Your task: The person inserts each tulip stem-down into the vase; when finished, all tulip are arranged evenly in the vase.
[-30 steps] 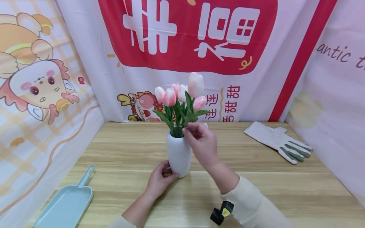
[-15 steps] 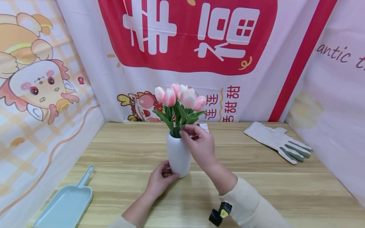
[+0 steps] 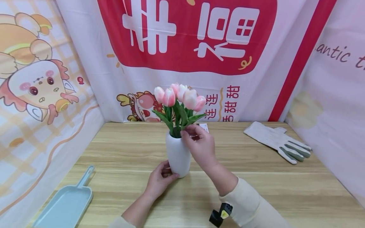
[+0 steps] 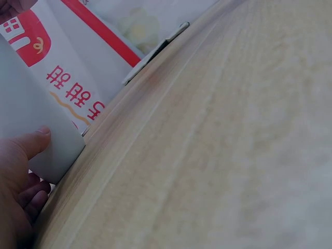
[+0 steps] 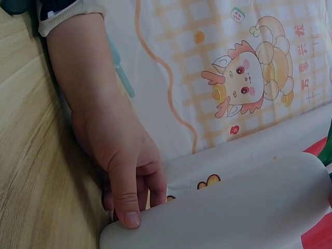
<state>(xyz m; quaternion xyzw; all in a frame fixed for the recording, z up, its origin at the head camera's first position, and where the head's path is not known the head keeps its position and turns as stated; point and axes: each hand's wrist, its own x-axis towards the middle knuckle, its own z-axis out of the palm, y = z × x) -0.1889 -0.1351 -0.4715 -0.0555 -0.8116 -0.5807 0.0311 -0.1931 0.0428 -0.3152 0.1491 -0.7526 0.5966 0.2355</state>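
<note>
A white vase (image 3: 178, 155) stands upright on the wooden table, filled with pink-and-white tulips (image 3: 169, 97). My left hand (image 3: 159, 179) grips the vase low at its base, thumb in front and fingers behind; the left wrist view shows the thumb (image 4: 37, 142) against its side. At the vase mouth my right hand (image 3: 201, 145) pinches the stem of the front tulip (image 3: 189, 99), whose bloom sits among the others. The lower stems are hidden inside the vase. In the right wrist view the left hand (image 5: 122, 155) appears at the vase base.
A light blue dustpan (image 3: 67, 202) lies at the front left of the table. White-and-green work gloves (image 3: 279, 141) lie at the back right. Behind the right hand is a small printed card (image 3: 204, 127). Printed cloths (image 3: 182, 57) hang around the table's back and sides.
My right hand has lowered the front tulip into the vase, bringing its bloom level with the others, then shifted it slightly right. My left hand has stayed on the vase base.
</note>
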